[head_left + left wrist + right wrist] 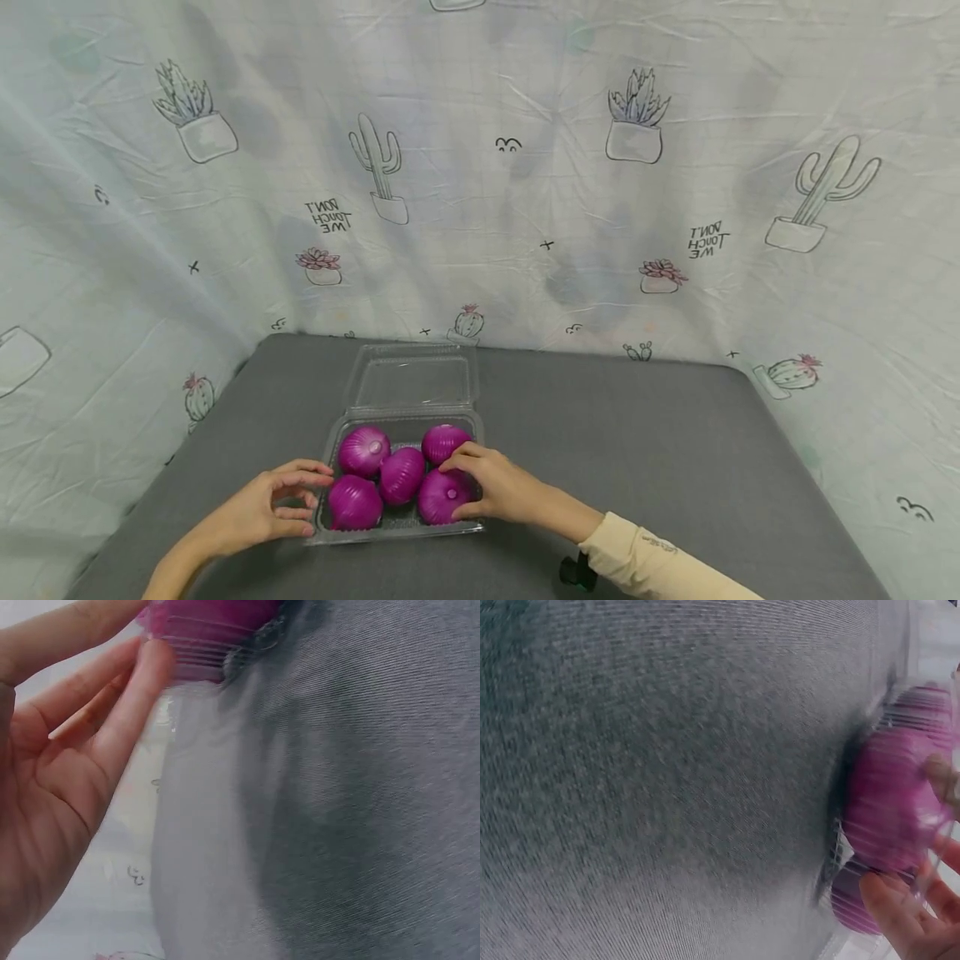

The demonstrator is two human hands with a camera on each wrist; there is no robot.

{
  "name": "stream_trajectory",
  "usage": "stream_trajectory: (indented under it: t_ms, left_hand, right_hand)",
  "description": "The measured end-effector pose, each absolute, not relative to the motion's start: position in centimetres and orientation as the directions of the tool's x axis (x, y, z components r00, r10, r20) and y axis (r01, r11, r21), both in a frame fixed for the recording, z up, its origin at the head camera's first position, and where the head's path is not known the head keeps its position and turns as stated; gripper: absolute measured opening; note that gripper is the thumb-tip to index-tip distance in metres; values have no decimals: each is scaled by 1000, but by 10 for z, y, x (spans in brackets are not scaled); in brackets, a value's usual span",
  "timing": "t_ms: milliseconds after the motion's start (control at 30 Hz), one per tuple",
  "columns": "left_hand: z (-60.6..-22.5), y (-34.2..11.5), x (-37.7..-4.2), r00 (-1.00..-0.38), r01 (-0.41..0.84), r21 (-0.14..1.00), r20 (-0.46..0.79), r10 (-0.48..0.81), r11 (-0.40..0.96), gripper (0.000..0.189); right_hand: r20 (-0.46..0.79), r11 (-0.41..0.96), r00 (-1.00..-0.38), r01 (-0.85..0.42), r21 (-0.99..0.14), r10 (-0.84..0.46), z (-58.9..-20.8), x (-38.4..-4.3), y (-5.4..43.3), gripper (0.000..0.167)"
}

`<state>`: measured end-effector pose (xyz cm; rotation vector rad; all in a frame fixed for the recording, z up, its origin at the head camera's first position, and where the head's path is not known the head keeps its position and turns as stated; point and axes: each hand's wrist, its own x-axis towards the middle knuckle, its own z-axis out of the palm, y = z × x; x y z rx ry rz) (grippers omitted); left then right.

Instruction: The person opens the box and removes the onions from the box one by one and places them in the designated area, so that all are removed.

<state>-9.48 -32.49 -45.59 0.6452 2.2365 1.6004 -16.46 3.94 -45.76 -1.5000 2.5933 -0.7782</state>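
A clear plastic hinged container point(397, 540) stands on the grey table with several purple onions point(402, 475) in it. Its lid point(412, 379) lies folded back, away from the person. My right hand point(498, 483) holds the onion at the near right point(442, 497), thumb on its near side and fingers over its far side. That onion point(889, 799) shows blurred in the right wrist view. At the container's left side is my left hand point(273, 504), its fingers loosely bent and spread. In the left wrist view a fingertip point(157, 656) touches the ribbed plastic wall.
Grey cloth covers the table point(622, 450). Behind and at both sides hangs a pale curtain point(525, 192) printed with cacti. A small black object point(577, 573) shows under the right forearm, its kind unclear.
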Motion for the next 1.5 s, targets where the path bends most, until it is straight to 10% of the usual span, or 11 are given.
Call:
stream_trajectory:
  t_ms: [400, 967, 1500]
  left_hand:
    - [-461, -324, -89, -850, 154, 967, 26, 526, 201, 50]
    - [-461, -322, -88, -836, 183, 968, 62, 545, 170, 48]
    - [-464, -323, -87, -850, 148, 972, 31, 526, 181, 49]
  right_hand:
    - [271, 410, -517, -836, -365, -812, -456, -162, 32, 57]
    - [273, 166, -635, -543, -823, -723, -461, -203, 76, 45]
    - [290, 111, -685, -478, -872, -668, -489, -217, 74, 44]
